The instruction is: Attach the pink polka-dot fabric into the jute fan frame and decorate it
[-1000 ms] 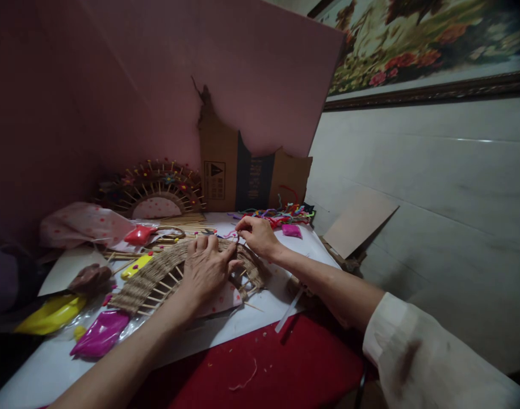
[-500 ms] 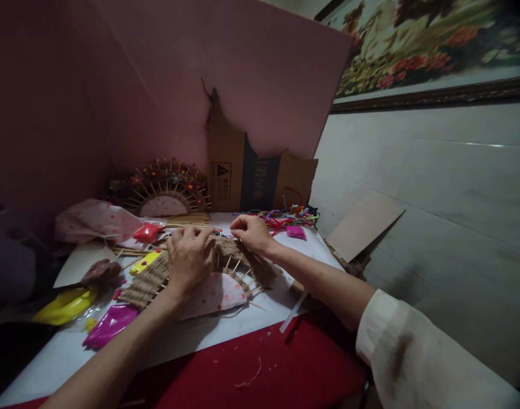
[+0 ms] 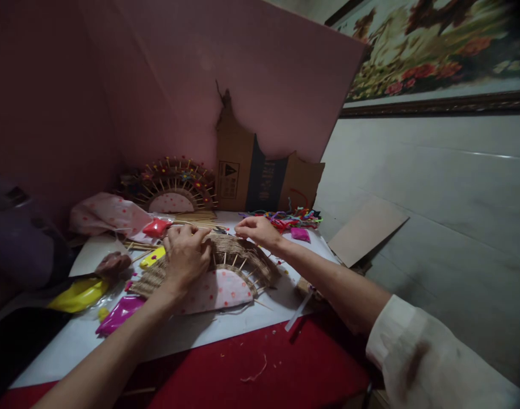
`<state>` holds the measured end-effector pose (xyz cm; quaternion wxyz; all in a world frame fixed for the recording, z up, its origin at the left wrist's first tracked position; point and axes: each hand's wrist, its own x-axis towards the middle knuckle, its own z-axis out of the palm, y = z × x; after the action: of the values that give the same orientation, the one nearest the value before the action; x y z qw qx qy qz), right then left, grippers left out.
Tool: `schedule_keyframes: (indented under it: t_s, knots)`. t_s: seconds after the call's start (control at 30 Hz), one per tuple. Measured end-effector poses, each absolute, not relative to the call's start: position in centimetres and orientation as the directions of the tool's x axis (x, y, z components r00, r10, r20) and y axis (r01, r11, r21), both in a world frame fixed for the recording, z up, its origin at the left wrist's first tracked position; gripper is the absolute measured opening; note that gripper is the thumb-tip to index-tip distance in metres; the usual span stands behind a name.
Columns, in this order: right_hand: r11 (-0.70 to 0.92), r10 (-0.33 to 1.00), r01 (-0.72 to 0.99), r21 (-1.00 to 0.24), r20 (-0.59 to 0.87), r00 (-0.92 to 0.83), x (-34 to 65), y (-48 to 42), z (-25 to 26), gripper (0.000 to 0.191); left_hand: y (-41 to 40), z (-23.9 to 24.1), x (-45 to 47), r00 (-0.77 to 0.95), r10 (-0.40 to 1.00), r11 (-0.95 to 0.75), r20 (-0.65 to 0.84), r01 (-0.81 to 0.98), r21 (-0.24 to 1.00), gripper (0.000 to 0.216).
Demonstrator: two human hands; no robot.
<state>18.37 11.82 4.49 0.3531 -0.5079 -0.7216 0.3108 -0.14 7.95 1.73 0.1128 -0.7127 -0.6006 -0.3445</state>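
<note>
A half-round woven fan (image 3: 230, 248) of brown cord on thin sticks lies before me. Its inner half-disc (image 3: 226, 291) is covered in white cloth with red dots. My left hand (image 3: 185, 255) lies over the left part of the woven band, fingers bent around its upper edge. At the band's top edge, my right hand (image 3: 260, 232) is closed in a pinch, thumb and forefinger together; whatever is between them is too small to make out. A small red bit (image 3: 227, 230) shows on a stick tip between the two hands.
Another person's hand (image 3: 113, 264) is at the left, by a yellow clay packet (image 3: 79, 294). A magenta packet (image 3: 120, 314) and red packet (image 3: 156, 227) lie around the fan. Behind stand a decorated fan (image 3: 172, 200) and torn cardboard (image 3: 234, 170). A glue stick (image 3: 298, 312) lies right.
The whole view has shifted, so things appear a little further right. My right hand's fingers have drawn straighter and closer together at the fan's top edge. My left hand keeps its place.
</note>
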Motion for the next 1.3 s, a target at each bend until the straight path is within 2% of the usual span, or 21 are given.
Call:
schedule_keyframes:
  t_s: [0.1, 0.2, 0.3, 0.37, 0.47, 0.53, 0.63, 0.77, 0.87, 0.93, 1.07, 1.17, 1.3]
  knots:
    - [0.334, 0.936, 0.509, -0.794, 0.215, -0.280, 18.8, 11.4, 4.5, 0.039, 8.0, 1.4, -0.1, 0.060, 0.772, -0.267, 0.633, 0.934, 0.237, 0.027]
    - [0.420, 0.905, 0.516, -0.746, 0.299, -0.304, 19.0, 11.0, 4.6, 0.055, 8.1, 1.1, -0.1, 0.076, 0.765, -0.280, 0.640, 0.933, 0.225, 0.026]
    - [0.466, 0.884, 0.517, -0.718, 0.396, -0.247, 19.6, 10.4, 4.9, 0.066, 8.0, 0.9, -0.1, 0.088, 0.765, -0.293, 0.638, 0.930, 0.222, 0.026]
    - [0.478, 0.870, 0.528, -0.702, 0.462, -0.175, 20.5, 9.7, 5.3, 0.061, 7.9, 0.8, -0.1, 0.101, 0.767, -0.301, 0.634, 0.929, 0.216, 0.024]
    - [0.460, 0.850, 0.575, -0.676, 0.524, -0.063, 22.9, 7.9, 5.9, 0.036, 7.9, 0.9, -0.2, 0.119, 0.767, -0.315, 0.631, 0.926, 0.208, 0.015]
    - [0.408, 0.847, 0.621, -0.670, 0.532, 0.017, 25.1, 6.2, 6.3, 0.028, 7.9, 1.0, -0.2, 0.126, 0.757, -0.333, 0.641, 0.919, 0.212, 0.008]
    - [0.291, 0.878, 0.726, -0.623, 0.476, 0.057, 28.5, 3.1, 6.3, 0.028, 7.8, 1.3, -0.2, 0.134, 0.718, -0.374, 0.683, 0.902, 0.216, 0.011]
    - [0.047, 0.950, 0.938, -0.342, 0.305, 0.064, 31.3, -1.0, 4.9, 0.025, 7.7, 1.6, -0.1, 0.137, 0.687, -0.389, 0.714, 0.899, 0.202, 0.025]
    - [-0.074, 0.978, 0.965, -0.251, 0.171, 0.120, 31.7, -3.2, 2.8, 0.035, 7.6, 1.7, 0.0, 0.142, 0.690, -0.385, 0.710, 0.903, 0.193, 0.029]
    - [-0.078, 0.976, 0.955, -0.288, 0.172, 0.131, 31.6, -4.1, 1.4, 0.041, 7.5, 1.7, 0.0, 0.138, 0.697, -0.381, 0.704, 0.903, 0.200, 0.029]
    - [0.063, 0.947, 0.878, -0.474, 0.306, 0.097, 31.5, -4.8, -0.6, 0.033, 7.3, 2.0, -0.3, 0.125, 0.701, -0.376, 0.702, 0.901, 0.216, 0.027]
    - [0.025, 0.887, 0.808, -0.588, 0.386, 0.253, 31.8, -4.7, -1.2, 0.040, 7.3, 2.3, -0.5, 0.112, 0.697, -0.408, 0.708, 0.874, 0.263, 0.024]
    - [0.035, 0.810, 0.637, -0.770, 0.395, 0.434, 31.3, -4.0, -1.2, 0.057, 6.6, 2.3, 0.1, 0.102, 0.740, -0.479, 0.665, 0.773, 0.415, 0.019]
